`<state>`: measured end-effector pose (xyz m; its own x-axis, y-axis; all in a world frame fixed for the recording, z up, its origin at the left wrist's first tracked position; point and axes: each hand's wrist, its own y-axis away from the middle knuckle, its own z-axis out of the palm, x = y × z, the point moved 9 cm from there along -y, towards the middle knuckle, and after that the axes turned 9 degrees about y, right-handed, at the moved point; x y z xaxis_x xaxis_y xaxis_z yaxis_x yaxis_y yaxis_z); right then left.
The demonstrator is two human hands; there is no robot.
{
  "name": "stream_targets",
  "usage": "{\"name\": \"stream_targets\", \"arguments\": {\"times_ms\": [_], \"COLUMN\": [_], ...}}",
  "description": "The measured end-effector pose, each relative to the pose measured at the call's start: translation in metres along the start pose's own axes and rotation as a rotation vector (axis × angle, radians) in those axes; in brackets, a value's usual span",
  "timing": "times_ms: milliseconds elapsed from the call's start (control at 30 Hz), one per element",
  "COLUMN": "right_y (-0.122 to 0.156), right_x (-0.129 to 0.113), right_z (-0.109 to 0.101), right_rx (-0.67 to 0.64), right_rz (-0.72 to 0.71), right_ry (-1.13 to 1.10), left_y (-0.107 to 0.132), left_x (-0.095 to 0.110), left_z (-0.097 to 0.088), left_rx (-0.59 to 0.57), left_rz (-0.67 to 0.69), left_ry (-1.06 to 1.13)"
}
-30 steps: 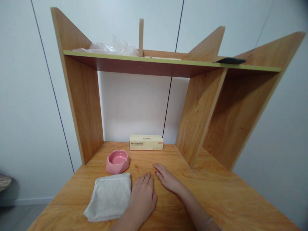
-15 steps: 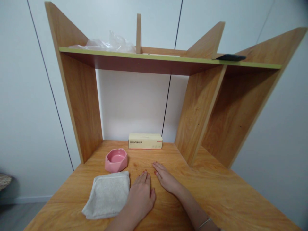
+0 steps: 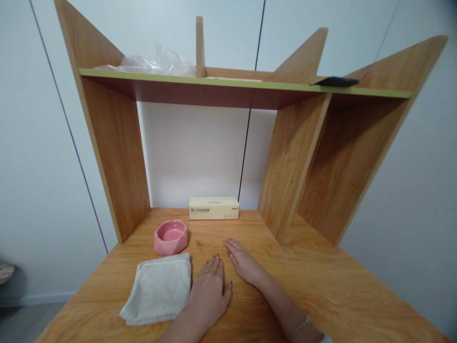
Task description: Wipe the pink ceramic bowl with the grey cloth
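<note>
Palm down on the wooden desk, my left hand lies flat with its fingers stretched forward and the thumb apart. It is just to the right of a folded light grey cloth and holds nothing. My right hand also rests flat on the desk, a little farther forward and to the right, fingers extended and nothing held. A pink faceted ashtray sits behind the cloth. Farther back, a cream-coloured long box with printed lettering stands against the white back wall.
Wooden side panels and a divider rise from the desk. They carry a green-edged shelf with a crumpled clear plastic bag at left and a flat dark object at right.
The view has shifted slightly, so things appear a little to the left. The left thumb looks spread slightly wider; both hands otherwise stay flat on the desk.
</note>
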<state>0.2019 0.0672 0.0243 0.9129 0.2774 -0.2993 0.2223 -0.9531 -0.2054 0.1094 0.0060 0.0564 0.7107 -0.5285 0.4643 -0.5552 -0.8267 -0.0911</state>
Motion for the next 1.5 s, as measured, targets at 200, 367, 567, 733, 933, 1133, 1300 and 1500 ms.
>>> {"name": "stream_targets", "arguments": {"times_ms": [200, 367, 567, 733, 933, 1133, 1300, 1500], "right_y": [-0.0002, -0.0001, 0.0001, -0.0004, -0.0006, -0.0006, -0.0009, -0.0008], "right_x": [0.0013, 0.0006, 0.0000, 0.0013, 0.0026, 0.0018, 0.0023, 0.0025], "right_z": [0.0013, 0.0003, -0.0006, 0.0009, 0.0018, 0.0011, 0.0015, 0.0016], "right_rx": [0.003, 0.008, 0.010, 0.013, 0.020, 0.020, 0.016, 0.017], "right_rz": [0.007, 0.010, 0.015, 0.025, 0.028, 0.029, 0.031, 0.038], "right_ry": [0.014, 0.017, 0.015, 0.015, 0.012, 0.004, 0.003, 0.002], "left_y": [-0.0002, 0.0002, 0.0001, 0.0006, 0.0007, 0.0003, 0.0005, -0.0001], "left_x": [0.0009, 0.0013, 0.0009, 0.0022, 0.0029, 0.0016, 0.0016, 0.0015], "left_z": [0.0014, -0.0001, -0.0004, -0.0019, -0.0022, -0.0010, -0.0011, -0.0012], "left_rx": [-0.015, 0.004, 0.020, 0.021, 0.015, 0.028, 0.024, 0.024], "left_rz": [-0.014, 0.003, 0.015, 0.019, 0.019, 0.022, 0.019, 0.020], "left_ry": [0.008, -0.005, -0.029, -0.041, -0.045, -0.036, -0.031, -0.021]}}
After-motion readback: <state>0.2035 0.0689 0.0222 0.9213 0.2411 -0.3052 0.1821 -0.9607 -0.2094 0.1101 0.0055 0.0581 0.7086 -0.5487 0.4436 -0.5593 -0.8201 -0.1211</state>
